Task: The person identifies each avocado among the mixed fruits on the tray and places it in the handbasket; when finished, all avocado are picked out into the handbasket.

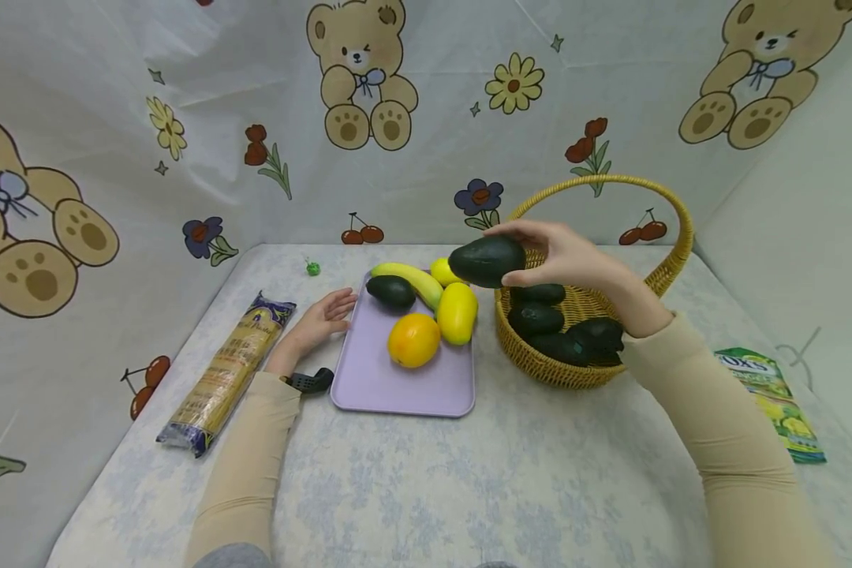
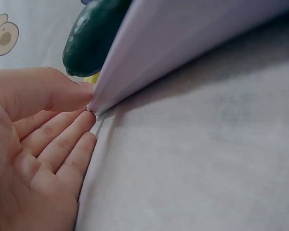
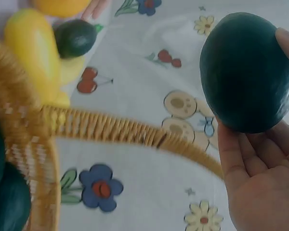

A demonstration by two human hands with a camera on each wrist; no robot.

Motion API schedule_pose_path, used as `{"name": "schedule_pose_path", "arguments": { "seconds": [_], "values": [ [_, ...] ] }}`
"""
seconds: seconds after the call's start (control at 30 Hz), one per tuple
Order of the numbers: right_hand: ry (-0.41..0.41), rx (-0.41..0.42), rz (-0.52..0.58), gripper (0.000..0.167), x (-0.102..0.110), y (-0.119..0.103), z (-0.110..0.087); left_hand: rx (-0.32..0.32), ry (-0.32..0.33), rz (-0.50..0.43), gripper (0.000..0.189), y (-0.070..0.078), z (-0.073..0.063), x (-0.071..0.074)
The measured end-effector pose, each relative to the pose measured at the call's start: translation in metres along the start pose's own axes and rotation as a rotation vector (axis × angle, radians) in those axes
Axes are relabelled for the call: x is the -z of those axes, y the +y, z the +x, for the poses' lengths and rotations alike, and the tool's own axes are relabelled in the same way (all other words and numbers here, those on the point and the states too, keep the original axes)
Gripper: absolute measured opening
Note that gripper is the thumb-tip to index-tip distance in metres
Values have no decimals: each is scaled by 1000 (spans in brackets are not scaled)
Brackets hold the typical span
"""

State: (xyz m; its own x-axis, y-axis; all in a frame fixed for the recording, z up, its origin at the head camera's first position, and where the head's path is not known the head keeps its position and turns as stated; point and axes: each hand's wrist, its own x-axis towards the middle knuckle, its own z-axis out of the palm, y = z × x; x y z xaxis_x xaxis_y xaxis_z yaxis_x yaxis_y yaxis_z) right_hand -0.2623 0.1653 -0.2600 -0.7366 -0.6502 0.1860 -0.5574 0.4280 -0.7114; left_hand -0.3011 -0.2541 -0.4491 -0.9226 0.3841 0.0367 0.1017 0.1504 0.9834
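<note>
My right hand point(image 1: 555, 254) grips a dark green avocado point(image 1: 487, 261) and holds it in the air by the left side of the wicker basket point(image 1: 539, 369). In the right wrist view the avocado point(image 3: 248, 72) sits between thumb and fingers. Several dark green avocados point(image 1: 536, 319) lie in the basket. My left hand point(image 1: 321, 322) rests at the left edge of the lilac tray point(image 1: 405, 394), fingers fairly straight; in the left wrist view its thumb and fingertips touch the tray rim point(image 2: 102, 98). On the tray lie another avocado point(image 1: 392, 293), an orange point(image 1: 414, 341), a banana point(image 1: 410, 278), a yellow mango-like fruit point(image 1: 457, 314) and a lemon point(image 1: 443, 271).
A pack of pasta point(image 1: 234, 371) lies left of the left forearm. A small green object point(image 1: 312, 268) is behind the left hand. Right of the right arm lies a green and yellow packet point(image 1: 774, 402). The basket's tall handle point(image 1: 610, 180) arches behind the right hand.
</note>
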Motion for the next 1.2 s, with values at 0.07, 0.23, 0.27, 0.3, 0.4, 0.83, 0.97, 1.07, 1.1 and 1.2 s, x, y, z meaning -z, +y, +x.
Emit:
{"name": "schedule_pose_path", "arguments": {
  "seconds": [0.07,0.23,0.27,0.3,0.4,0.83,0.97,1.07,1.1,1.2],
  "values": [
    [17,-39,-12,59,7,6,-12,-2,0,-6,71,0,0,0],
    [51,-140,-43,61,26,26,-38,1,7,5,70,0,-1,0],
    [57,-156,-50,62,29,32,-43,1,9,8,70,-1,-2,0],
    [62,-168,-63,62,32,38,-47,-2,8,10,70,-1,-2,0],
    [64,-202,-105,62,41,58,-59,-11,4,11,70,-2,-3,0],
    [-28,-337,-155,58,47,118,-86,-27,-6,12,69,-3,-3,0],
    [-58,-341,-184,60,47,125,-86,-33,-12,6,68,-3,-3,0],
    [-92,-327,-221,62,47,128,-85,-25,-7,13,69,-1,-3,-1],
    [-101,-323,-231,62,47,128,-84,-19,-4,20,69,-1,-3,-1],
    [-115,-317,-253,62,46,130,-83,-6,5,27,69,0,-2,-1]
  ]
}}
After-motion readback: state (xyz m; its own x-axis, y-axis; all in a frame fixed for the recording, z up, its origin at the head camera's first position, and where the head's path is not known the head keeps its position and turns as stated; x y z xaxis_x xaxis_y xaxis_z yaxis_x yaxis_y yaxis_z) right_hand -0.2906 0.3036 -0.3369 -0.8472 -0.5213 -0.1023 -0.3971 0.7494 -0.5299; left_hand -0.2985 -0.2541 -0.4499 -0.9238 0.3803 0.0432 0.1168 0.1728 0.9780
